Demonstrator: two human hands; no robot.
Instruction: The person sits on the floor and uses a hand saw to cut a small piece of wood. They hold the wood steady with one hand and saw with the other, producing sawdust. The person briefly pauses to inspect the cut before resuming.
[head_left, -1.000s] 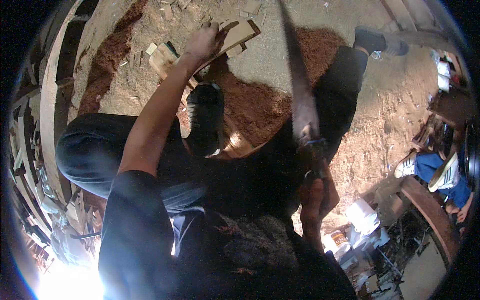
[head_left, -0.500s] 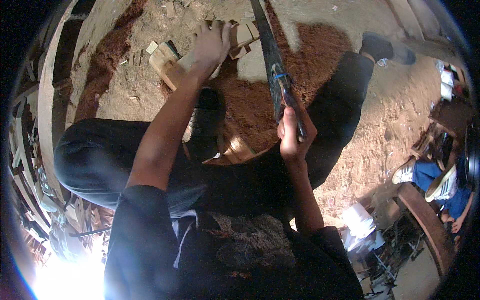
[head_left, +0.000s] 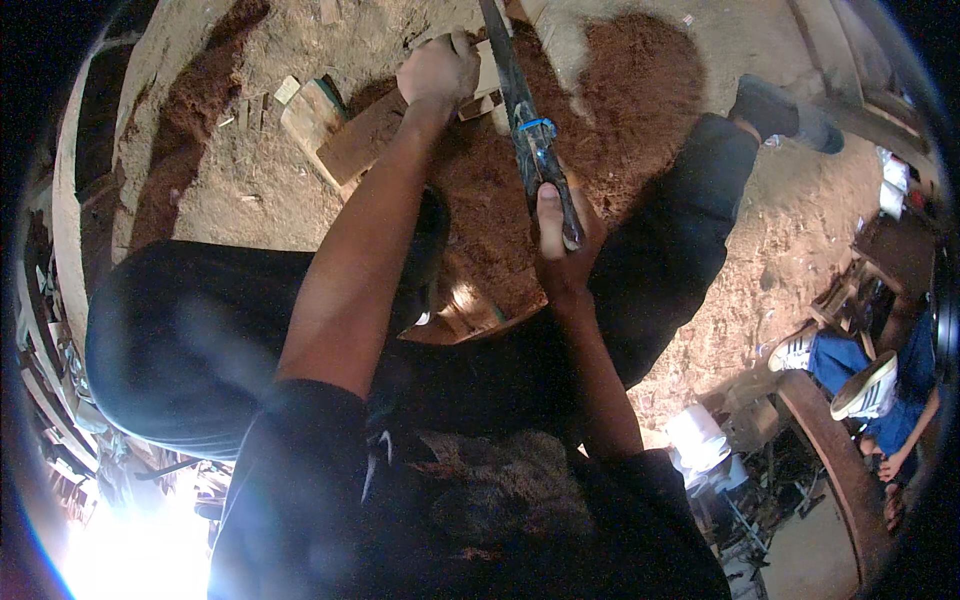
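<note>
Near the top centre, my left hand (head_left: pixel 438 70) is closed over a piece of wood (head_left: pixel 488 65). My right hand (head_left: pixel 565 235) grips the dark handle of a long saw (head_left: pixel 515 85) with a blue band where blade meets handle. The blade points away from me and runs just right of my left hand, beside the wood. A short plank (head_left: pixel 355 140) and a pale block (head_left: pixel 305 110) lie left of the hand on the ground, above my bent leg and partly hidden foot. Reddish sawdust (head_left: pixel 635 80) is spread right of the saw.
My other leg (head_left: pixel 690 200) stretches toward upper right. A co-worker's shoes and blue-clad legs (head_left: pixel 865 380) are at right, near a curved board (head_left: pixel 830 470), white buckets (head_left: pixel 695 435) and dark scraps. Timber (head_left: pixel 60 350) is piled at left, beside bright glare.
The saw and my right hand have moved up and left toward the wood, the blade tilting leftward. My left hand has shifted slightly right along the wood.
</note>
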